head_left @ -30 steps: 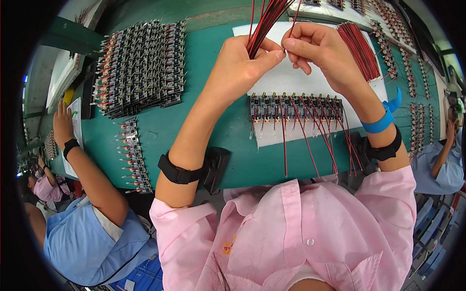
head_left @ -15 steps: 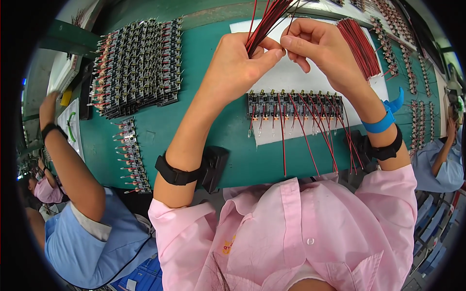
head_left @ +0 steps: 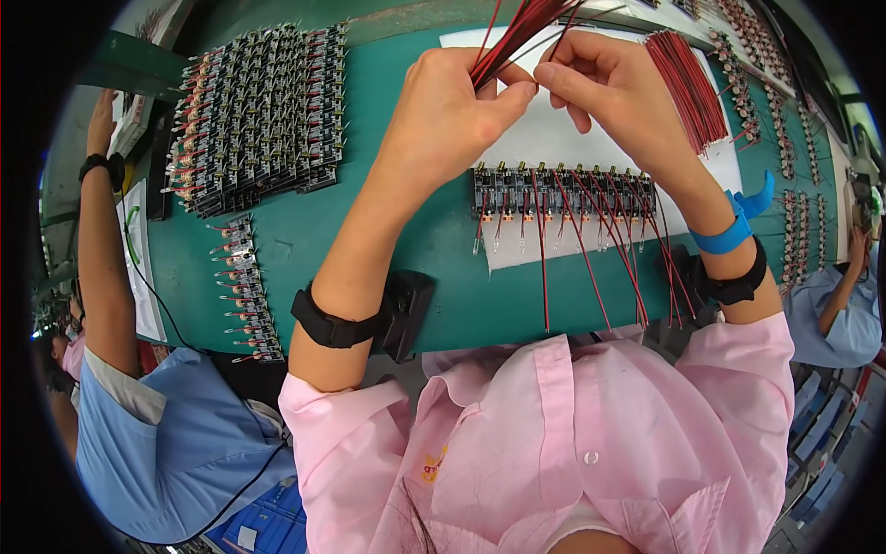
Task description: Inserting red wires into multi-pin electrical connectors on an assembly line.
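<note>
A bundle of thin red and black wires (head_left: 519, 39) is gripped in my left hand (head_left: 454, 115), fanning upward from between thumb and fingers. My right hand (head_left: 611, 90) is closed in a pinch beside it, thumb against fingertips, on a dark wire separated from the bundle. The wire's end is too small to make out. Below both hands lies a row of small black circuit boards (head_left: 565, 192), partly on a white sheet (head_left: 517, 251). Small clear bulbs stick out along its near edge, and several long red-and-black wires (head_left: 544, 277) trail from it toward me.
At the left stands a large stack of board rows (head_left: 263, 120), with a single row (head_left: 249, 291) nearer me. More red wires (head_left: 686, 92) lie on the sheet's right side. A co-worker in blue (head_left: 175, 443) sits at the left, another (head_left: 835, 314) at the right.
Both my hands stay close together, with the left hand slightly higher and the pinch almost unmoved. At the left, the co-worker's arm has reached farther forward along the bench.
</note>
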